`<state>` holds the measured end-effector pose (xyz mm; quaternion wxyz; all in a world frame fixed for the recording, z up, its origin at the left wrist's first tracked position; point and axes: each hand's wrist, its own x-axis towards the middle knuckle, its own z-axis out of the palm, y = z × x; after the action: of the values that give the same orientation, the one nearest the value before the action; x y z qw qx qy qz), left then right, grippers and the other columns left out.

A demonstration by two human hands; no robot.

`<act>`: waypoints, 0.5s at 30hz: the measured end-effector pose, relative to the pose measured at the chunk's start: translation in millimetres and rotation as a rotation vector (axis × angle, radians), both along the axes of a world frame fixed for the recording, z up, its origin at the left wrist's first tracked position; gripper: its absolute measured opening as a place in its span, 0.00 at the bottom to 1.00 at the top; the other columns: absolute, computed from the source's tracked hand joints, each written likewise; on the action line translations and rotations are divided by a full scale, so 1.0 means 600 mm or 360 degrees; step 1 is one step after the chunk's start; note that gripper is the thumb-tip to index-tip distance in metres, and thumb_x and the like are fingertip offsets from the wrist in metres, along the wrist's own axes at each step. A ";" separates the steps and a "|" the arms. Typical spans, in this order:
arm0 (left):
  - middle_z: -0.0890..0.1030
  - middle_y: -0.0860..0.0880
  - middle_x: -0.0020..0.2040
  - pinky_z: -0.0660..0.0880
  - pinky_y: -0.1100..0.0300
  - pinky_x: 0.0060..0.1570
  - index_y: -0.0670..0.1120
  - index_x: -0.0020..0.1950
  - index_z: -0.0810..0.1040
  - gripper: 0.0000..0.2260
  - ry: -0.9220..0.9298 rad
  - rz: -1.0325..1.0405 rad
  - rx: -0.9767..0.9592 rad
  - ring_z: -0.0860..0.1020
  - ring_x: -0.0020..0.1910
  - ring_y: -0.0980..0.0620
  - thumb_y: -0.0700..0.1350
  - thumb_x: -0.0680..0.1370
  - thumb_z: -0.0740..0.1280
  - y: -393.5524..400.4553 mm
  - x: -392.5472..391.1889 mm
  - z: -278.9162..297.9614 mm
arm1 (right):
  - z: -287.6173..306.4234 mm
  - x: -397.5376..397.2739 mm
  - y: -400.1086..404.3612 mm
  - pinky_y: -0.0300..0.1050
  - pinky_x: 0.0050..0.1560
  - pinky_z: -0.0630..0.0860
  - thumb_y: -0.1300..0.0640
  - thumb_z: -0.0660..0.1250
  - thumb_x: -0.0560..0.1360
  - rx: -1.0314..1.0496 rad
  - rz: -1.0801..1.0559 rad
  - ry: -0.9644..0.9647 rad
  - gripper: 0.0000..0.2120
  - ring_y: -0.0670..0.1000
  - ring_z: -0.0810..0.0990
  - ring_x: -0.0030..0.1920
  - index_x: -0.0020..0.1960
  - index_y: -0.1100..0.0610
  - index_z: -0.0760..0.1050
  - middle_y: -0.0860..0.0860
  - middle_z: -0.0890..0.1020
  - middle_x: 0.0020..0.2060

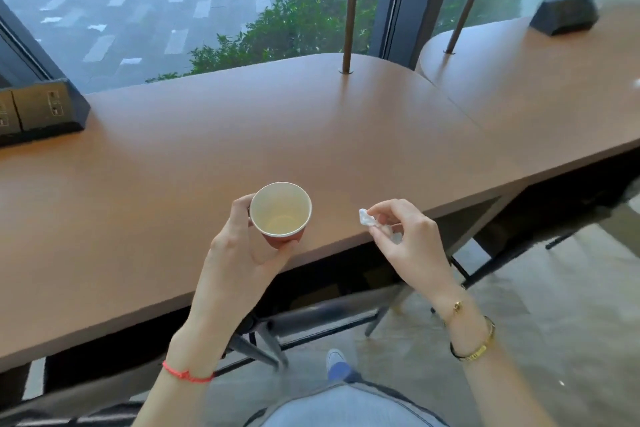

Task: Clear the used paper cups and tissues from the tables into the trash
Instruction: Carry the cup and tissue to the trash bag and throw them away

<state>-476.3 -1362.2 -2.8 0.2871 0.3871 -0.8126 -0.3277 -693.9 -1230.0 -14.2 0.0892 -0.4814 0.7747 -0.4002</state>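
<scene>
The left hand [242,253] wraps its fingers around a paper cup [280,213], holding it upright just above the near edge of the worktop [207,135]; whether the cup's base touches the wood is hard to tell. The cup looks nearly empty, with a pale ring at the bottom. The right hand [408,236] pinches a small crumpled tissue [367,218] by its fingertips over the same near edge; part of the tissue is hidden inside the fingers.

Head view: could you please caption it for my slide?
Left hand holds a paper cup; right hand pinches a crumpled tissue.
</scene>
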 end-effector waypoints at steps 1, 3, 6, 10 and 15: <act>0.75 0.66 0.51 0.68 0.76 0.43 0.59 0.64 0.64 0.30 -0.0015 -0.0063 -0.0011 0.77 0.50 0.58 0.59 0.66 0.73 0.008 0.011 0.001 | -0.001 0.017 0.021 0.31 0.45 0.75 0.59 0.70 0.73 -0.0001 -0.0065 -0.0025 0.08 0.42 0.77 0.46 0.52 0.52 0.77 0.45 0.78 0.44; 0.75 0.65 0.53 0.68 0.75 0.45 0.58 0.65 0.64 0.30 -0.0047 -0.0199 -0.0027 0.77 0.52 0.58 0.57 0.67 0.74 0.022 0.031 0.000 | -0.004 0.050 0.061 0.32 0.46 0.76 0.59 0.70 0.73 -0.0001 -0.0181 -0.0075 0.09 0.42 0.77 0.46 0.52 0.51 0.77 0.45 0.78 0.45; 0.76 0.62 0.55 0.74 0.66 0.49 0.58 0.65 0.64 0.31 -0.0067 -0.0380 -0.0032 0.78 0.54 0.57 0.57 0.68 0.75 0.049 0.058 -0.003 | -0.011 0.107 0.123 0.32 0.45 0.76 0.59 0.70 0.73 -0.0014 -0.0341 -0.0123 0.09 0.42 0.78 0.46 0.53 0.51 0.77 0.45 0.79 0.45; 0.75 0.59 0.58 0.74 0.61 0.51 0.56 0.66 0.63 0.32 -0.0120 -0.0610 -0.0062 0.77 0.56 0.54 0.57 0.68 0.75 0.091 0.080 -0.012 | -0.019 0.180 0.207 0.28 0.42 0.73 0.59 0.71 0.73 -0.0045 -0.0569 -0.0149 0.09 0.43 0.78 0.46 0.51 0.51 0.77 0.46 0.79 0.44; 0.71 0.64 0.56 0.66 0.72 0.46 0.57 0.67 0.62 0.32 -0.0159 -0.0908 -0.0087 0.72 0.54 0.59 0.56 0.69 0.75 0.147 0.089 -0.025 | -0.031 0.257 0.309 0.34 0.45 0.76 0.59 0.71 0.73 -0.0046 -0.0872 -0.0150 0.08 0.43 0.79 0.45 0.50 0.50 0.77 0.44 0.79 0.44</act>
<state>-423.1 -1274.0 -17.6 0.1533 0.1506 -0.9103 -0.3538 -539.8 -1044.9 -32.7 0.0066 -0.2361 0.8652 -0.4424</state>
